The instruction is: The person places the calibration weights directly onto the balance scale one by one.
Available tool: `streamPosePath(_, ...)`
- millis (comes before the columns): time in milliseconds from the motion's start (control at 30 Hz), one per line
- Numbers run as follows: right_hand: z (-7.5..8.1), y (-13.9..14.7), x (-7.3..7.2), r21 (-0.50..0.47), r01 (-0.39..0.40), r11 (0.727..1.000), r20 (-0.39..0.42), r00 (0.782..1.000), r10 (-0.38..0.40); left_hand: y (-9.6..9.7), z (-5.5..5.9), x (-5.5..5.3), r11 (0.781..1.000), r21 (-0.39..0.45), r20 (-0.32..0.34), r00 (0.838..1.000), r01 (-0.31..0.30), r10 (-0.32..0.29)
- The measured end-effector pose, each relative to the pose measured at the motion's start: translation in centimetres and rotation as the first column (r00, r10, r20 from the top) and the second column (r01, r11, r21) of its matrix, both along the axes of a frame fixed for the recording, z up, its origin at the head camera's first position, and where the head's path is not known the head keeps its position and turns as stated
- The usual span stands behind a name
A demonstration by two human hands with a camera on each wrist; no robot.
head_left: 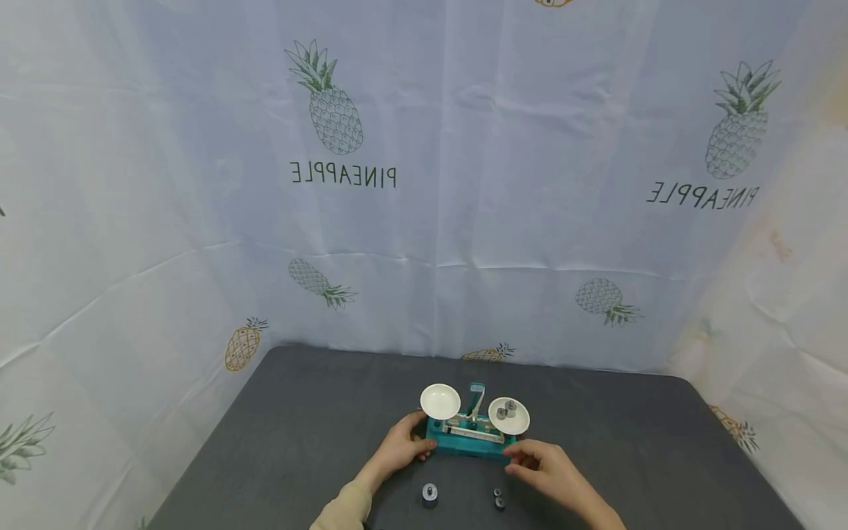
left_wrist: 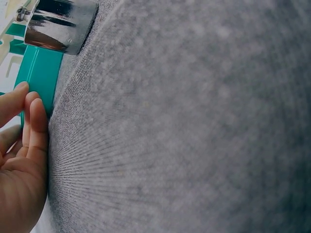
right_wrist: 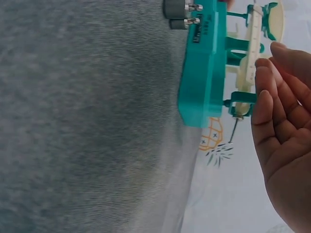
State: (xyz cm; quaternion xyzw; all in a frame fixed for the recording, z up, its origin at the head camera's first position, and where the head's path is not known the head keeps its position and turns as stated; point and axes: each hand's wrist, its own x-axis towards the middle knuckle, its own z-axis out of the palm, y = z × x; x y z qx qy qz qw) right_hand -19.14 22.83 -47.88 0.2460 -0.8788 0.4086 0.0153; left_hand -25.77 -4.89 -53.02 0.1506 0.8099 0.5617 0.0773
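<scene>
A teal balance scale (head_left: 467, 446) with two white pans stands on the dark table. In its right pan (head_left: 520, 422) sit two small metal weights (head_left: 511, 405). My left hand (head_left: 400, 444) grips the left end of the base, thumb at the front and fingers round the side; the left wrist view shows its fingertips (left_wrist: 37, 108) at the teal end. My right hand (head_left: 545, 468) is at the base's right front corner, fingers loosely bent with nothing between them. In the right wrist view, its fingertips (right_wrist: 263, 104) overlap the scale's beam side.
A larger metal weight (head_left: 430, 495) stands on the table (head_left: 318, 412) in front of the scale, near my left forearm. Two small weights (head_left: 500, 503) stand to its right, near my right hand. A pineapple-print curtain (head_left: 464, 221) hangs behind the table.
</scene>
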Motion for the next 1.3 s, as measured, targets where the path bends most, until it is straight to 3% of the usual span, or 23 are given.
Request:
streamPosePath(267, -1.2, -0.1, -0.1, -0.009, -0.114, 0.993, 0.110, 0.987, 0.114, -0.2, -0.2, 0.1, 1.000, 0.025, -0.001, 1.000, 0.007, -0.007)
streamPosePath(500, -2.0, -0.3, -0.4, -0.031, -0.158, 0.987, 0.258, 0.953, 0.161, -0.5, 0.0, 0.6, 0.996, 0.074, -0.086, 0.995, 0.054, -0.047)
streamPosePath(633, -2.6, -0.2, -0.6, -0.038, -0.176, 0.984, 0.327, 0.928, 0.178, -0.4, -0.1, 0.4, 0.998, 0.054, -0.010, 1.000, 0.020, -0.019)
streamPosePath(733, -2.9, -0.1, -0.8, -0.051, -0.198, 0.979, 0.349, 0.915, 0.203, -0.2, -0.3, 0.1, 1.000, 0.029, 0.022, 1.000, 0.001, -0.002)
streamPosePath(1000, -3.4, 0.0, -1.0, -0.085, -0.287, 0.954, 0.351, 0.887, 0.299, -0.1, 0.0, 0.1, 1.000, 0.021, 0.018, 1.000, -0.006, 0.006)
streamPosePath(1167, -3.5, 0.0, -1.1, -0.080, -0.274, 0.958, 0.381, 0.880, 0.284, -0.1, -0.2, 0.0, 1.000, 0.015, 0.008, 1.000, -0.001, 0.001)
streamPosePath(1300, -3.4, 0.0, -1.1, -0.063, -0.257, 0.964, 0.380, 0.887, 0.262, -0.1, -0.2, -0.1, 1.000, 0.017, 0.007, 1.000, 0.004, -0.004)
